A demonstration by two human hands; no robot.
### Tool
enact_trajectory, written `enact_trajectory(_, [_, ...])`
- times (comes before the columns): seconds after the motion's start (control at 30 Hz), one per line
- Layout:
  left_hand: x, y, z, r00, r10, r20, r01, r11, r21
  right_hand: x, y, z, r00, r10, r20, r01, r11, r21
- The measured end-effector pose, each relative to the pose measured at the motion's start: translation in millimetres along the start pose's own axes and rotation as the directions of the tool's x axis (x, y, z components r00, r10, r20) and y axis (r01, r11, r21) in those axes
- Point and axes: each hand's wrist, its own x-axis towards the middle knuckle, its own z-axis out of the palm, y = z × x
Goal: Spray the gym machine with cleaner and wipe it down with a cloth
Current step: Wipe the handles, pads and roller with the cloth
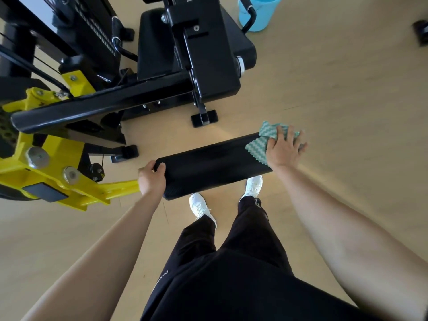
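Observation:
A black padded roller (208, 165) of the gym machine lies across the middle of the view, fixed to a yellow arm (76, 181). My left hand (151, 177) grips the roller's left end, fingers curled over its edge. A green and white wavy-patterned cloth (261, 144) covers the roller's right end. My right hand (286, 148) presses flat on the cloth with spread fingers. No spray bottle is in view.
The black seat and frame (208, 54) of the machine stand behind the roller, with a weight stack at the far left. A light blue bucket (257, 12) sits on the floor at the top. My feet in white shoes (201, 207) stand just under the roller on tan flooring.

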Motion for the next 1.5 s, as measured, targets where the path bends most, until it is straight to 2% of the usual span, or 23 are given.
enact_trajectory(0.13, [-12.7, -7.4, 1.0, 0.998, 0.046, -0.041, -0.046, 0.999, 0.017, -2.6, 0.2, 2.9, 0.999, -0.047, 0.027, 0.048, 0.998, -0.035])
enact_trajectory(0.27, [-27.9, -18.1, -1.0, 0.996, 0.069, -0.065, -0.072, 0.997, -0.041, -33.2, -26.1, 16.7, 0.958, -0.275, 0.08, 0.282, 0.956, -0.084])
enact_trajectory(0.33, [-34.5, -20.4, -3.8, 0.995, 0.058, -0.075, -0.064, 0.996, -0.067, -57.4, -52.4, 29.4, 0.906, -0.4, 0.138, 0.415, 0.904, -0.102])
enact_trajectory(0.4, [-36.1, -23.1, -6.7, 0.998, 0.003, -0.068, -0.014, 0.986, -0.165, -81.2, -82.8, 42.1, 0.843, -0.498, 0.202, 0.524, 0.845, -0.109])
enact_trajectory(0.57, [-33.3, -32.3, -14.3, 0.99, -0.139, 0.008, 0.129, 0.889, -0.44, -135.2, -159.4, 73.7, 0.612, -0.707, 0.353, 0.779, 0.615, -0.118])
enact_trajectory(0.67, [-38.0, -28.2, -14.7, 0.98, -0.198, -0.007, 0.161, 0.815, -0.556, -151.6, -186.7, 87.3, 0.505, -0.757, 0.414, 0.852, 0.513, -0.102])
enact_trajectory(0.77, [-41.8, -29.8, -17.6, 0.987, -0.162, 0.009, 0.137, 0.798, -0.586, -139.9, -179.3, 85.2, 0.472, -0.788, 0.395, 0.872, 0.482, -0.08])
enact_trajectory(0.83, [-41.2, -31.2, -19.9, 0.99, -0.138, 0.029, 0.13, 0.809, -0.573, -122.3, -156.4, 75.6, 0.527, -0.775, 0.349, 0.842, 0.532, -0.09])
enact_trajectory(0.97, [-34.4, -35.1, -23.3, 0.995, -0.088, 0.043, 0.098, 0.872, -0.48, -83.9, -93.2, 46.0, 0.715, -0.657, 0.239, 0.691, 0.717, -0.094])
enact_trajectory(1.17, [-18.5, -16.4, -21.2, 1.0, 0.014, 0.014, -0.012, 0.991, -0.131, -35.3, -14.6, 9.0, 0.915, -0.385, 0.124, 0.401, 0.901, -0.164])
enact_trajectory(1.27, [-3.0, -7.8, -13.2, 0.997, 0.045, 0.055, -0.046, 0.999, 0.01, -19.7, 9.9, -4.0, 0.969, -0.242, 0.05, 0.247, 0.955, -0.164])
enact_trajectory(1.37, [3.6, -7.5, -5.6, 0.998, 0.037, 0.052, -0.04, 0.998, 0.05, -11.4, 19.7, -12.6, 0.995, -0.103, 0.014, 0.103, 0.98, -0.172])
enact_trajectory(1.43, [1.2, -9.0, -3.8, 0.999, 0.039, 0.027, -0.04, 0.998, 0.04, -9.7, 19.5, -12.1, 0.996, -0.09, 0.005, 0.089, 0.98, -0.177])
enact_trajectory(1.5, [-3.9, -12.8, -4.1, 0.998, 0.063, 0.016, -0.064, 0.997, 0.036, -9.1, 17.4, -5.4, 0.988, -0.152, 0.019, 0.153, 0.971, -0.181])
